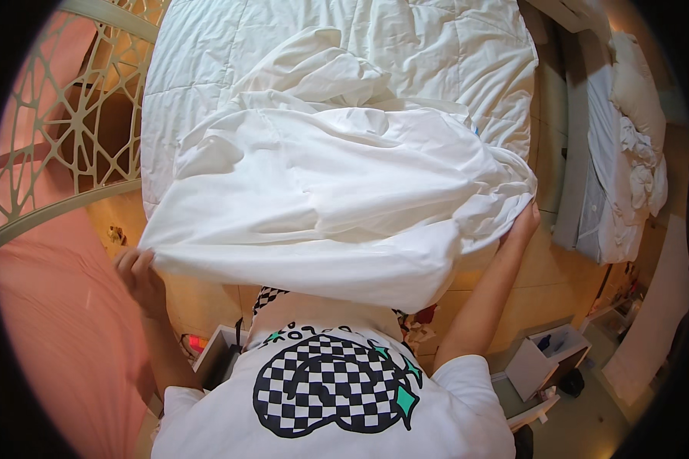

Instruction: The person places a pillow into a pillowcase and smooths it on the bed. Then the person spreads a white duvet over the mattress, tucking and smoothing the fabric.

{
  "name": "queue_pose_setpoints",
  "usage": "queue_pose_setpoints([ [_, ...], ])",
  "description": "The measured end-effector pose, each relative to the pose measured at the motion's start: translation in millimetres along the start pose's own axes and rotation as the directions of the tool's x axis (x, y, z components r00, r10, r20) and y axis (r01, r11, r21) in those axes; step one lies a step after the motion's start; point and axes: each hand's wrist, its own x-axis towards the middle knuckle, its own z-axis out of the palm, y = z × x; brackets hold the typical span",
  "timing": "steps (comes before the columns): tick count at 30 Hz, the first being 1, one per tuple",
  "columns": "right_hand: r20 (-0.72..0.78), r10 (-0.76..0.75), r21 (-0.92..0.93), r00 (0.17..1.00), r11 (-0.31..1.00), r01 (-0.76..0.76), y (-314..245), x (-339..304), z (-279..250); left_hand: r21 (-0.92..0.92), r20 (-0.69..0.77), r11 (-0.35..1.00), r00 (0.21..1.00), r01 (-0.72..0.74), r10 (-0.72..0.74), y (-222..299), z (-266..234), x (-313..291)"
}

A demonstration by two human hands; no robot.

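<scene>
A large white sheet (314, 199) stretches across in front of me, wrinkled and partly bunched. My left hand (140, 277) is closed on its near left corner, fingers curled over the edge. At the right end my right hand (520, 223) grips the gathered edge from below, its fingers mostly hidden by the cloth. The far part of the sheet lies heaped on a white quilted duvet (207, 46) that covers the bed. Between my hands the near edge hangs in front of my body.
A curved lattice screen (84, 107) and pink fabric (61, 306) stand at the left. On the right is another bed (601, 183) with rumpled white bedding and a pillow (635, 80). Near the lower right, a small white drawer unit (547, 356) stands on the tiled floor (547, 283).
</scene>
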Motion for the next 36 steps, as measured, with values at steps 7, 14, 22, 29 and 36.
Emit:
queue_pose_setpoints([
  [7, 0.134, -0.615, -0.767, 0.777, 0.432, 0.474, 69.9, 1.5, -40.1, -0.033, 0.645, 0.968, 0.745, 0.250, -0.171, 26.4, 69.2, -39.4],
  [14, 0.605, -0.374, -0.464, 0.703, 0.552, 0.693, 86.7, -109.2, 48.6, -0.511, 0.466, 0.837, 0.882, 0.196, 0.078, 166.1, 142.9, 25.5],
  [22, 0.767, -0.082, -0.634, 0.636, 0.051, 0.771, 148.1, -130.4, 38.7, -0.298, 0.560, 0.944, 0.827, 0.140, 0.054, 169.9, 243.8, 28.1],
  [29, 0.667, -0.513, -0.254, 0.541, 0.525, 0.812, 76.2, -139.1, 8.3, -0.639, 0.539, 0.404, 0.756, 0.654, -0.371, 130.3, 176.8, 114.5],
  [36, 0.680, -0.617, -0.021, 0.395, 0.522, 0.853, -1.3, -176.1, 13.4, -0.690, 0.470, 0.376, 0.778, 0.619, -0.416, 80.1, 156.6, 147.6],
])
